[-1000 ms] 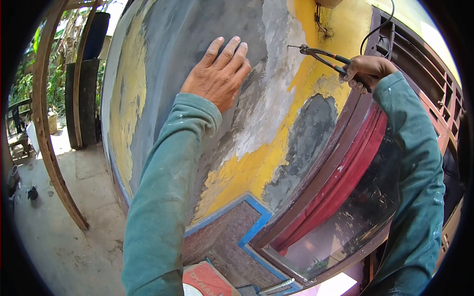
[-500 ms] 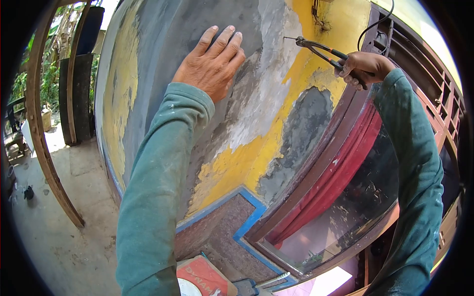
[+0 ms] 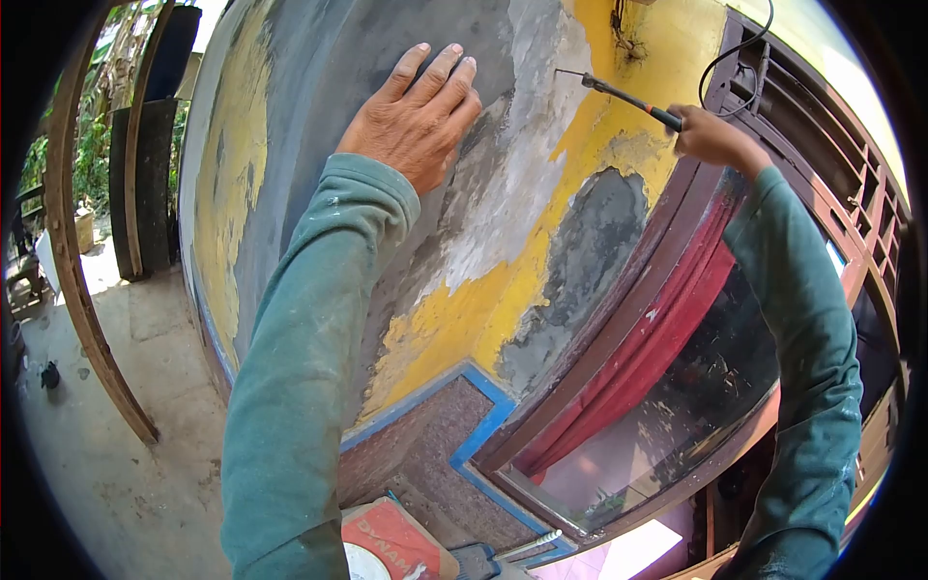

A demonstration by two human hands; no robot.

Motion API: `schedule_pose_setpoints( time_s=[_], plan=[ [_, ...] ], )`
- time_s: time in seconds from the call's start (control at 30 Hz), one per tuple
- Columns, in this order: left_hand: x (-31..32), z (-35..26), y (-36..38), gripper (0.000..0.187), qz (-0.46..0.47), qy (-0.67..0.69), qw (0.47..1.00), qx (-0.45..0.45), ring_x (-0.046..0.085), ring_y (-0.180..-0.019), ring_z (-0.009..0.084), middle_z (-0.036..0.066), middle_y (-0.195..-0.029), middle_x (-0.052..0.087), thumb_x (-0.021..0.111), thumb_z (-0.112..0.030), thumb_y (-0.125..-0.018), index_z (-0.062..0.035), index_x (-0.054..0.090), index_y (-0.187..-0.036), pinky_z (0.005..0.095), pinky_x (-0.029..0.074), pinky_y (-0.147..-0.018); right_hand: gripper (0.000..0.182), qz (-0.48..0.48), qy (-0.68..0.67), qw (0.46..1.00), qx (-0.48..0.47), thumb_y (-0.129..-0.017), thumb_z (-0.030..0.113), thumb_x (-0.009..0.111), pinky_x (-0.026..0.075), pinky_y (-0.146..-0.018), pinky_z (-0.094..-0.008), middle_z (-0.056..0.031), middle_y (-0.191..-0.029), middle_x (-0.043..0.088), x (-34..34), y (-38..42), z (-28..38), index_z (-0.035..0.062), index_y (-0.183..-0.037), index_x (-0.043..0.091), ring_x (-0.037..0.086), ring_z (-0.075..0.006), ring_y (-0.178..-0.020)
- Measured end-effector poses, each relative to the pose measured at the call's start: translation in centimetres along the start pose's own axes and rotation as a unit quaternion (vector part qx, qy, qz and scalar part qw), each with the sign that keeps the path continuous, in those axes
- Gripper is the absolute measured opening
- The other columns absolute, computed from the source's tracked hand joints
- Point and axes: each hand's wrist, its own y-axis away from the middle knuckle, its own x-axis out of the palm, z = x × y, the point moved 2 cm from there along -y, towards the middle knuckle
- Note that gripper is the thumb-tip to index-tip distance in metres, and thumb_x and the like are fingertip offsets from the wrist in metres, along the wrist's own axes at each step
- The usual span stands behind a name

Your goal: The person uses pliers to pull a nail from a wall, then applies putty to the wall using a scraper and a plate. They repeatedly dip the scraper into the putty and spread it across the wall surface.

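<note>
My left hand [image 3: 414, 121] lies palm down on the grey plastered wall [image 3: 425, 34], its fingers stretched out. In my right hand [image 3: 717, 138] is a pair of pincers [image 3: 626, 97] with black and orange handles, seen edge-on. The jaws are at a thin nail [image 3: 569, 72] that meets the wall where bare pale plaster borders yellow paint. My right fingers are wrapped round the handles and mostly hidden behind the back of the hand.
Below right is a window with a brown frame and a red curtain [image 3: 638, 358]. A red and white box [image 3: 398, 541] and a brush [image 3: 478, 561] sit at the bottom. A wooden post [image 3: 77, 261] stands at left. A black cable [image 3: 720, 58] hangs upper right.
My right hand has rotated, turning the pincers from a view of both handles to edge-on, with the jaws still at the nail. My left hand stays on the wall.
</note>
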Motion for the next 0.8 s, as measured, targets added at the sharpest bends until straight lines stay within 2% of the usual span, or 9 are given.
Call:
schedule_pose_setpoints(
  time_s=[0.2, 0.3, 0.37, 0.47, 0.5, 0.53, 0.57, 0.67, 0.8],
  plan=[
    [-0.6, 0.7, -0.2, 0.052, 0.006, 0.009, 1.0, -0.002, 0.032, -0.151, 0.0208, 0.002, -0.16, 0.042, 0.068, -0.039, -0.092, -0.0222, 0.055, -0.139, 0.0436, 0.015, -0.129, 0.016, 0.028, 0.015, 0.999, 0.0, -0.086, 0.003, 0.058, 0.049, -0.063, -0.0413, -0.0062, -0.069, 0.06, -2.2, -2.1, -1.3, 0.0021, -0.102, 0.059, 0.058, -0.0267, -0.061],
    [-0.1, 0.6, -0.2, 0.051, 0.005, 0.015, 1.0, -0.004, 0.032, -0.151, 0.0204, 0.002, -0.16, 0.042, 0.067, -0.038, -0.092, -0.0221, 0.055, -0.139, 0.0436, 0.015, -0.129, 0.031, -0.358, 0.415, 0.814, -0.191, -0.089, -0.002, 0.059, 0.05, -0.075, -0.0412, -0.0093, -0.086, 0.059, -2.7, 0.2, 0.3, 0.0036, -0.119, 0.054, 0.062, -0.0303, -0.081],
    [0.0, 1.0, -0.6, 0.05, 0.0, 0.01, 1.0, -0.007, 0.032, -0.152, 0.0205, 0.002, -0.16, 0.042, 0.067, -0.038, -0.093, -0.0219, 0.055, -0.139, 0.0436, 0.015, -0.129, 0.031, -0.339, 0.429, 0.83, -0.111, -0.092, 0.0, 0.058, 0.049, -0.08, -0.0388, -0.0099, -0.092, 0.057, -0.9, 1.0, 1.0, 0.0041, -0.122, 0.051, 0.062, -0.0278, -0.09],
    [-0.2, 0.6, -0.2, 0.048, 0.01, 0.0, 1.0, 0.002, 0.032, -0.152, 0.0208, 0.002, -0.161, 0.041, 0.065, -0.037, -0.094, -0.0216, 0.055, -0.139, 0.0432, 0.014, -0.129, 0.023, -0.251, 0.315, 0.913, -0.063, -0.09, 0.004, 0.06, 0.05, -0.063, -0.0376, -0.0086, -0.079, 0.059, -0.4, 0.7, 0.6, 0.0027, -0.112, 0.054, 0.059, -0.0221, -0.067],
    [-0.2, 0.4, -0.2, 0.048, 0.01, -0.003, 1.0, 0.004, 0.032, -0.152, 0.0208, 0.002, -0.161, 0.041, 0.065, -0.037, -0.094, -0.0216, 0.055, -0.139, 0.0432, 0.014, -0.129, 0.018, -0.008, -0.018, 0.998, 0.055, -0.087, 0.004, 0.061, 0.046, -0.053, -0.0365, -0.0069, -0.071, 0.056, -1.6, 0.7, 0.8, 0.0011, -0.104, 0.058, 0.056, -0.0198, -0.057],
    [0.0, 0.6, -0.2, 0.047, 0.001, 0.001, 1.0, -0.001, 0.032, -0.152, 0.0209, 0.002, -0.161, 0.041, 0.064, -0.036, -0.095, -0.0217, 0.055, -0.139, 0.0432, 0.014, -0.129, 0.013, 0.233, -0.346, 0.896, 0.15, -0.083, 0.004, 0.062, 0.042, -0.043, -0.0355, -0.0051, -0.063, 0.054, -2.6, 0.7, 2.0, -0.0005, -0.095, 0.061, 0.054, -0.0174, -0.048],
    [-0.1, 0.8, -0.2, 0.047, -0.007, 0.01, 1.0, -0.002, 0.032, -0.152, 0.0209, 0.002, -0.161, 0.041, 0.064, -0.036, -0.095, -0.0218, 0.055, -0.139, 0.0432, 0.014, -0.129, 0.013, 0.23, -0.349, 0.897, 0.144, -0.083, 0.004, 0.062, 0.042, -0.043, -0.0355, -0.0051, -0.063, 0.054, -3.3, 0.5, 2.3, -0.0005, -0.095, 0.061, 0.054, -0.0174, -0.048],
    [0.0, 0.6, -0.1, 0.046, -0.013, 0.002, 1.0, -0.003, 0.033, -0.151, 0.021, 0.003, -0.161, 0.041, 0.064, -0.036, -0.094, -0.0218, 0.056, -0.137, 0.0434, 0.015, -0.129, 0.014, -0.015, 0.075, 0.997, -0.009, -0.083, 0.002, 0.06, 0.051, -0.064, -0.0395, -0.013, -0.076, 0.064, -3.4, -0.7, 0.9, 0.0006, -0.097, 0.063, 0.066, -0.0255, -0.073],
    [0.0, 0.7, -0.4, 0.045, -0.008, 0.01, 1.0, -0.005, 0.033, -0.151, 0.0205, 0.002, -0.159, 0.043, 0.065, -0.035, -0.093, -0.0215, 0.057, -0.135, 0.0432, 0.016, -0.129, 0.038, -0.36, 0.399, 0.83, -0.147, -0.085, 0.001, 0.064, 0.051, -0.076, -0.0445, -0.0128, -0.088, 0.06, -0.9, 0.4, -0.2, 0.0049, -0.121, 0.052, 0.065, -0.032, -0.084]
  ],
)
